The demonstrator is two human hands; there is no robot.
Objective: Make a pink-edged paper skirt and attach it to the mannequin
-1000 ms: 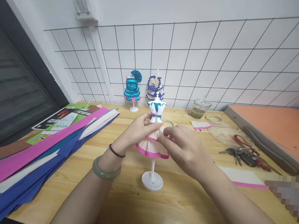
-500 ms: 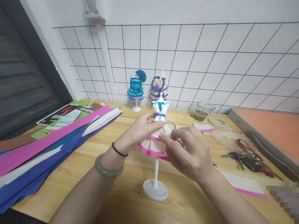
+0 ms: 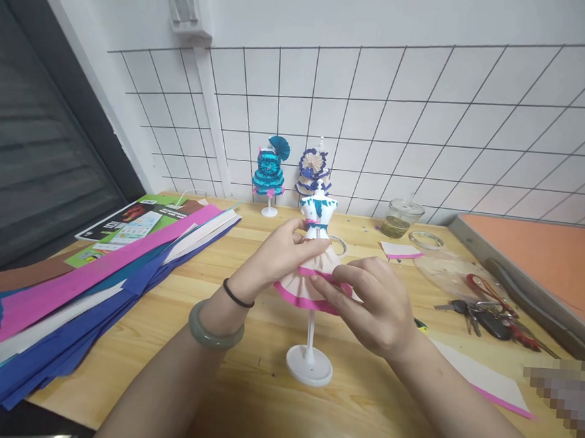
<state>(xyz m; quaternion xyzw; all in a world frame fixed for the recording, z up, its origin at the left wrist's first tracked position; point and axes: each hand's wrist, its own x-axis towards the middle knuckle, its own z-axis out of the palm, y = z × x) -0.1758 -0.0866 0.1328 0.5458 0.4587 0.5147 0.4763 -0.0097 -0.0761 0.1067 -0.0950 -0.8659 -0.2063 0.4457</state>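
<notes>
A small white dress form (image 3: 319, 211) stands upright on a round white base, with teal trim at its neck and waist. Around it hangs a pale pleated paper skirt (image 3: 312, 292) in layers edged with bright pink. My left hand (image 3: 290, 245) is closed round the skirt's upper part below the waist, its thumb lying across the front. My right hand (image 3: 371, 304) pinches the pink edge of the upper layer at the right front. Part of the skirt's right side is hidden behind that hand.
Crepe paper strips (image 3: 109, 266) and a green booklet (image 3: 141, 235) lie at left. Two dressed forms, one in teal (image 3: 268, 174), stand at the back. Right are a glass cup (image 3: 400, 216), tape roll (image 3: 426, 240), keys (image 3: 471, 311), pink-edged paper pieces (image 3: 484, 376) and an orange-topped board (image 3: 534, 262).
The camera view has shifted slightly. My right fingers have moved a little along the skirt's upper layer, and its pink edge now lies along them. My left hand keeps its hold.
</notes>
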